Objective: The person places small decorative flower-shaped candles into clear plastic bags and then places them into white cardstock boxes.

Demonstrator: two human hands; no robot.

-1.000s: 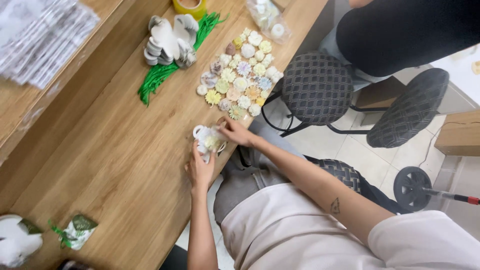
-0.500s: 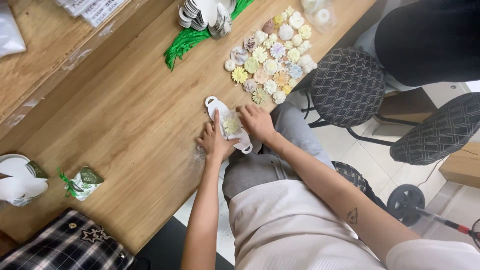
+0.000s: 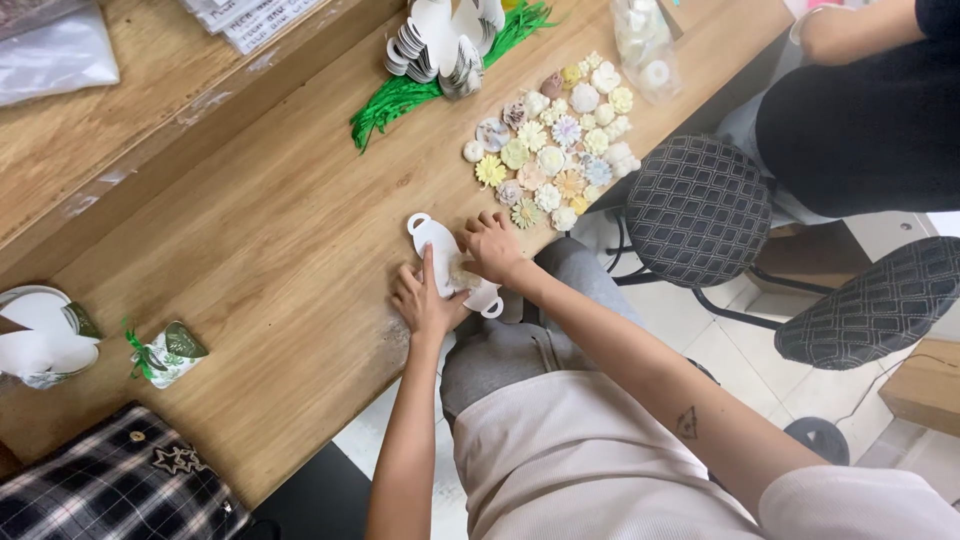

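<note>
A flat white card cut-out with small loop handles (image 3: pixel 432 238) lies near the front edge of the wooden table (image 3: pixel 260 250). My left hand (image 3: pixel 422 298) presses on it, index finger stretched along the card. My right hand (image 3: pixel 488 246) rests fingers-down on a small pale yellow flower piece (image 3: pixel 463 276) sitting on the card. Just beyond my right hand lies a cluster of several small pastel flower-shaped pieces (image 3: pixel 555 140).
A stack of white cut-outs (image 3: pixel 440 42) lies on green strands (image 3: pixel 400 98) at the far side. A finished small green-and-white packet (image 3: pixel 165 354) and a white bundle (image 3: pixel 40 340) are at left. Another person (image 3: pixel 860 100) sits at right, beside patterned stools (image 3: pixel 698 210).
The card was lifted at the table edge a second ago; now it lies flat and both hands press on it. The view has shifted, and my right hand has moved over the flower piece.
</note>
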